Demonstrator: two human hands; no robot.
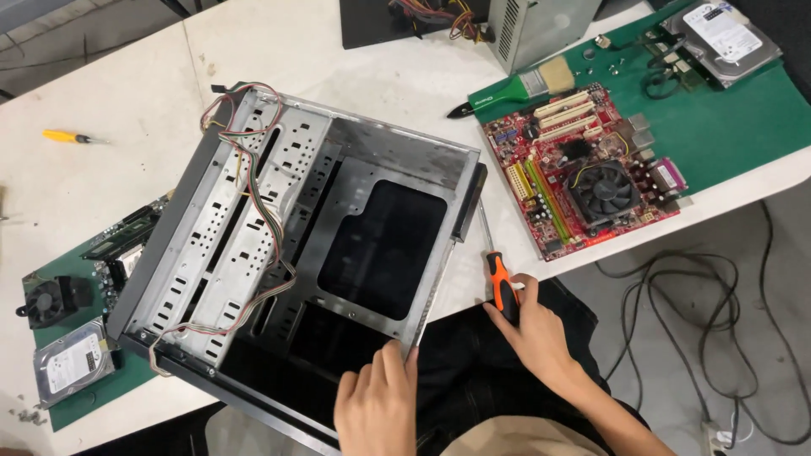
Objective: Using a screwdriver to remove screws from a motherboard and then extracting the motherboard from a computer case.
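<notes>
An empty metal computer case point(253, 219) lies open on the white table point(127, 93), with a bundle of coloured wires point(253, 160) running across its inside. My left hand point(378, 401) rests on the case's near corner, fingers over the edge. My right hand point(534, 329) grips an orange and black screwdriver point(500, 283) whose shaft points up along the case's right side. A red motherboard point(583, 173) with a black fan lies to the right on a green mat point(726, 118).
A green-handled brush point(515, 89) and a hard drive point(722, 38) sit on the right mat beside a grey power supply point(532, 25). At the left are a yellow screwdriver point(68, 136), a small fan point(46, 300) and another hard drive point(72, 363). Cables point(701, 321) trail on the floor.
</notes>
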